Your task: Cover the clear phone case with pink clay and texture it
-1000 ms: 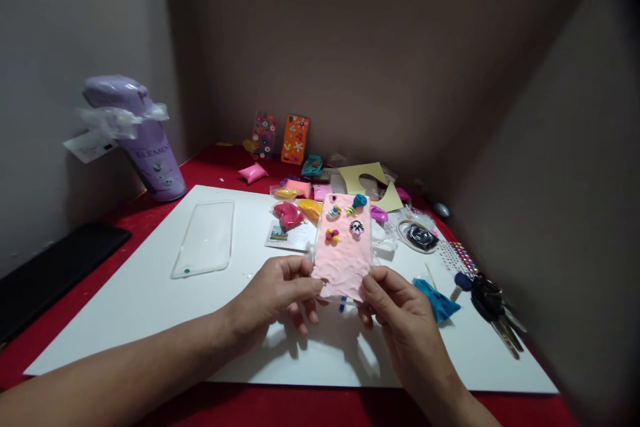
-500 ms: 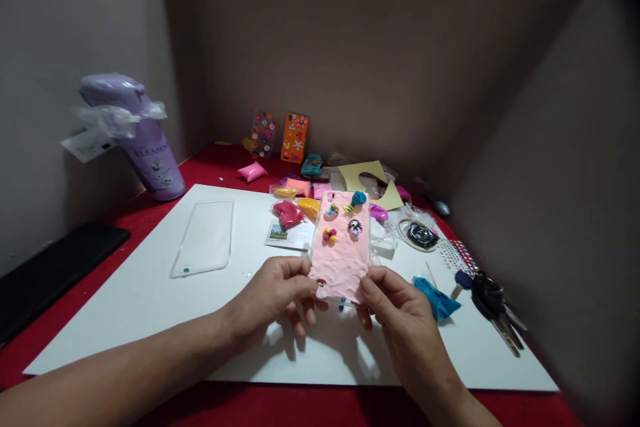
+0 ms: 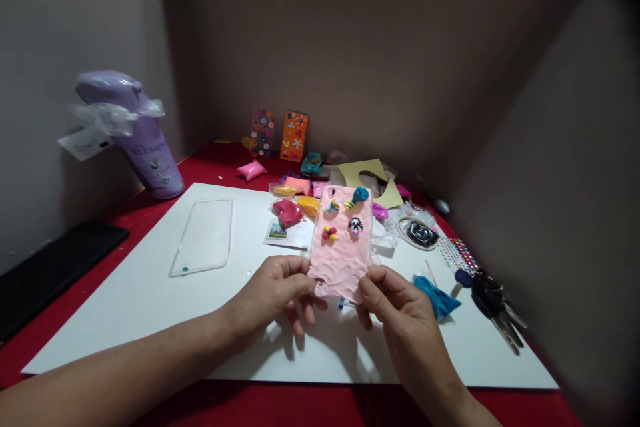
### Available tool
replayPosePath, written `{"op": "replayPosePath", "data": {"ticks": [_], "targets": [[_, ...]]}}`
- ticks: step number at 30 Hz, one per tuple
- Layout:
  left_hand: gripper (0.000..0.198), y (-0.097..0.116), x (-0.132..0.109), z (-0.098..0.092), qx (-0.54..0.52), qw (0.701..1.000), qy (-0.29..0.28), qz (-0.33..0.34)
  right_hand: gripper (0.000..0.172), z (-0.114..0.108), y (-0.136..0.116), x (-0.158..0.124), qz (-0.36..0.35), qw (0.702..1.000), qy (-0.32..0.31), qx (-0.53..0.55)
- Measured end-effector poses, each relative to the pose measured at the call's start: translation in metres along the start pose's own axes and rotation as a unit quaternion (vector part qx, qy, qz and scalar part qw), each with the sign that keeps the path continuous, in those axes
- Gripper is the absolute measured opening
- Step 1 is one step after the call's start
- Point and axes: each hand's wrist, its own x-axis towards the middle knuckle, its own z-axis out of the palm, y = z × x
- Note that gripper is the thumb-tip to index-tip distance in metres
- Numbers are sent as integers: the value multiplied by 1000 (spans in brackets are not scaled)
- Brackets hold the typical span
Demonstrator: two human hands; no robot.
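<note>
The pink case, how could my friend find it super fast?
Find the white board. Over its middle, the left hand and right hand hold the pink case. Unlike the clear case, it's bumpy and pink, with colourful shapes near its top.

Home-like craft corner: coloured packets (image 3: pixel 287 212), gem stickers (image 3: pixel 461 256), keys (image 3: pixel 486 293), close walls (image 3: pixel 310 33)

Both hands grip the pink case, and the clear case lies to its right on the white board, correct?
Wrong side: the head view shows the clear case on the white board left of the pink case, which the left hand and right hand grip.
</note>
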Motion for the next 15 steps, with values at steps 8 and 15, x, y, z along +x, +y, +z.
{"op": "replayPosePath", "data": {"ticks": [8, 15], "targets": [[9, -1, 1, -2, -24, 1000, -10, 4, 19, 1, -2, -2, -5, 1000, 0, -7], [10, -1, 2, -2, -24, 1000, -11, 11, 22, 1, -1, 0, -3, 1000, -23, -4]]}}
